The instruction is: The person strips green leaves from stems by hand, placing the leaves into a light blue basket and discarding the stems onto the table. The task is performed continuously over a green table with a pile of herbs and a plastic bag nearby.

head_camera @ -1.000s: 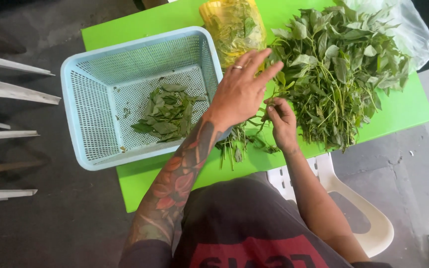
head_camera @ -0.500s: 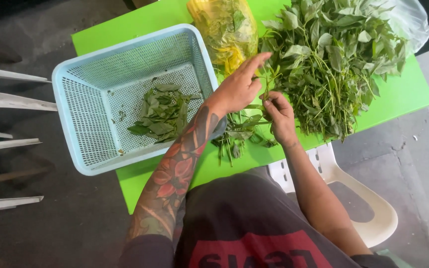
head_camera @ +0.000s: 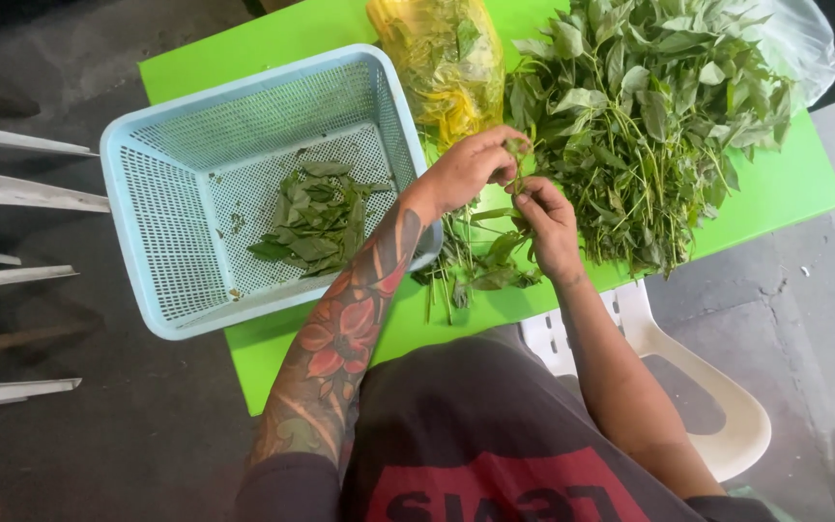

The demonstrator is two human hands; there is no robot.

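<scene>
The left hand (head_camera: 466, 169) and right hand (head_camera: 545, 224) pinch one green leafy herb sprig (head_camera: 517, 172) between the pale blue plastic mesh basket (head_camera: 176, 261) and the big heap of green herb stems (head_camera: 645, 126), near the front edge of the bright green desk (head_camera: 785, 188).

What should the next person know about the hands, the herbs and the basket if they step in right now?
Left hand: fingers pinched on a leafy sprig at the near edge of the herb pile.
Right hand: fingertips on the same sprig just below, beside the pile.
Basket: pale blue, on the green table, with a small heap of picked leaves inside.
Done: some leaves are in the basket; a few bare stems lie on the table in front of the hands.
Left: the big pile looks largely unpicked. A yellow bag of greens lies between basket and pile.
</scene>
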